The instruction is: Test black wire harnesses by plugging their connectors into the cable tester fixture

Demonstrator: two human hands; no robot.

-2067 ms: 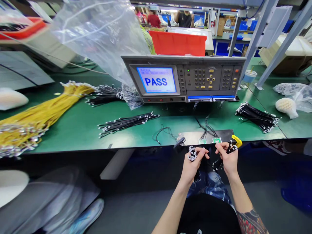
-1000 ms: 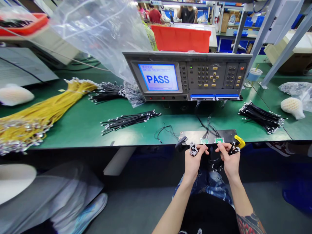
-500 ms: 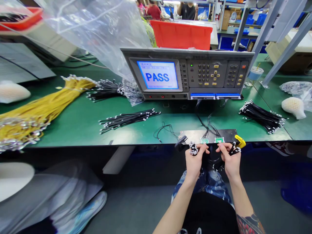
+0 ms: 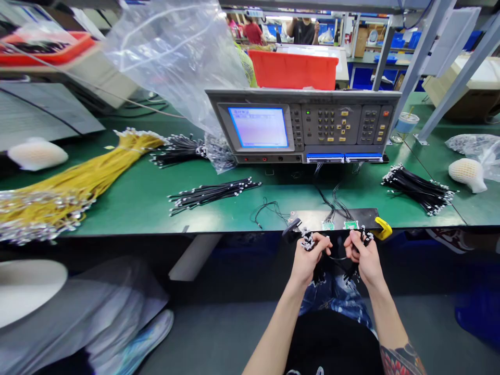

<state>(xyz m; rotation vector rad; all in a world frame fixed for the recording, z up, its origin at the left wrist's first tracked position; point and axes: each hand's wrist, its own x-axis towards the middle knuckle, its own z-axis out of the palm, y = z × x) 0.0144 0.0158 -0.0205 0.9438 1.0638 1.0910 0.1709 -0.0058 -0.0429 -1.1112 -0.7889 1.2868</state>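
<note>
My left hand (image 4: 309, 258) is closed around a bunch of black cables (image 4: 307, 241) with white connectors, just below the bench edge. My right hand (image 4: 366, 259) grips another bunch of the same cables (image 4: 367, 237). A dark cable runs between the two hands; which fingers pinch its ends is too small to tell. Right in front of them, two small green circuit boards (image 4: 350, 225) sit on a metal plate (image 4: 307, 217), wired to a grey tester (image 4: 300, 152). The tester's screen (image 4: 258, 127) is lit, with only small text at its top.
Black cable bundles lie left (image 4: 213, 194) and right (image 4: 417, 188) on the green bench (image 4: 140, 211). Yellow cables (image 4: 105, 166) spread at far left. A clamp with a yellow handle (image 4: 384, 228) grips the bench edge. Behind the tester stands a red bin (image 4: 292, 69). A person's leg (image 4: 125, 307) is at lower left.
The large word PASS has gone from the tester's screen. My hands have drawn slightly back from the green boards, the right one also a little leftward. The view has shifted slightly.
</note>
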